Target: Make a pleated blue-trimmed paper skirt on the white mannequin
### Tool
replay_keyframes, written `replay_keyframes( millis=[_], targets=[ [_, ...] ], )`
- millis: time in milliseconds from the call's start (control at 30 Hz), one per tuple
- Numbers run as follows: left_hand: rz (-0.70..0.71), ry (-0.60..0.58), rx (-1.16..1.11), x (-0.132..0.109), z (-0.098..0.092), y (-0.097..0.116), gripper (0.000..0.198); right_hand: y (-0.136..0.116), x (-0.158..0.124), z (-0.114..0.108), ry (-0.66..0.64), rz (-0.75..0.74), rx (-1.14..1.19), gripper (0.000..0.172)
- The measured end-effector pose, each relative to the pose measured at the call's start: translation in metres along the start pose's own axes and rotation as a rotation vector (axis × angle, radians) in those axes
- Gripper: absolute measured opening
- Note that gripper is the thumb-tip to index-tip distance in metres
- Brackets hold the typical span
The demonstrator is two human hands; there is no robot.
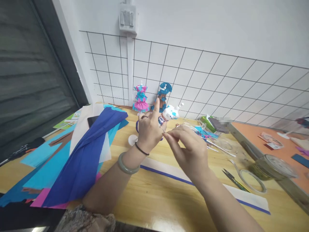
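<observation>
My left hand [148, 129] is raised over the wooden table [154, 199], fingers curled round a small doll figure in a white and blue paper dress [170, 113], index finger pointing up. My right hand [188, 148] is just right of it, thumb and fingers pinched together at the doll's lower edge on something too small to make out. A green bangle and a black band sit on my left wrist.
A pile of blue, cyan, white and pink paper sheets [79, 154] covers the table's left. Two dressed doll stands [141, 98] [163, 93] are by the tiled wall. A white strip [169, 170], scissors [235, 180], a tape roll [252, 180] and a glass jar [272, 166] lie right.
</observation>
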State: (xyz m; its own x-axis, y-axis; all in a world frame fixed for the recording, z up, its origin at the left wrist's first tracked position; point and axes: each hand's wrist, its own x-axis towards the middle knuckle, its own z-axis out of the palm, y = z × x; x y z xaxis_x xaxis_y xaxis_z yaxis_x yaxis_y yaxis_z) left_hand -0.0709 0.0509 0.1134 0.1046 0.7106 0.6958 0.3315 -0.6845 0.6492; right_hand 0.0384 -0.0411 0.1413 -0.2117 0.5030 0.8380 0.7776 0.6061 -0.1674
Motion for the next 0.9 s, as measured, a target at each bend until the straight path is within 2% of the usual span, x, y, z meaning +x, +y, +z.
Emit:
replay_keyframes(
  millis=[100,233,333,433,500,600,733,900],
  targets=[
    [-0.05,-0.008,-0.095,0.001,-0.002,0.001,0.085,0.004,0.001,-0.007,0.014,0.087,0.024,0.012],
    [-0.235,-0.086,-0.362,0.005,-0.004,0.002,0.097,0.02,-0.002,-0.015,-0.005,0.201,0.051,0.012],
    [-0.353,-0.169,-0.559,0.007,-0.005,0.003,0.098,0.029,-0.003,-0.015,-0.016,0.274,0.11,0.012],
    [-0.386,-0.24,-0.654,0.006,-0.006,0.005,0.096,0.033,-0.001,-0.011,-0.022,0.382,0.159,0.013],
    [-0.365,-0.248,-0.641,0.005,-0.006,0.007,0.094,0.035,0.002,-0.006,-0.027,0.471,0.179,0.017],
    [-0.29,-0.188,-0.527,0.001,-0.005,0.01,0.092,0.037,0.008,0.002,-0.058,0.58,0.231,0.025],
    [-0.191,-0.105,-0.34,-0.002,-0.004,0.013,0.093,0.038,0.012,0.008,-0.076,0.637,0.284,0.028],
    [-0.176,-0.029,-0.294,0.002,-0.006,0.003,0.089,0.041,0.005,0.002,-0.071,0.692,0.332,0.032]
  ],
)
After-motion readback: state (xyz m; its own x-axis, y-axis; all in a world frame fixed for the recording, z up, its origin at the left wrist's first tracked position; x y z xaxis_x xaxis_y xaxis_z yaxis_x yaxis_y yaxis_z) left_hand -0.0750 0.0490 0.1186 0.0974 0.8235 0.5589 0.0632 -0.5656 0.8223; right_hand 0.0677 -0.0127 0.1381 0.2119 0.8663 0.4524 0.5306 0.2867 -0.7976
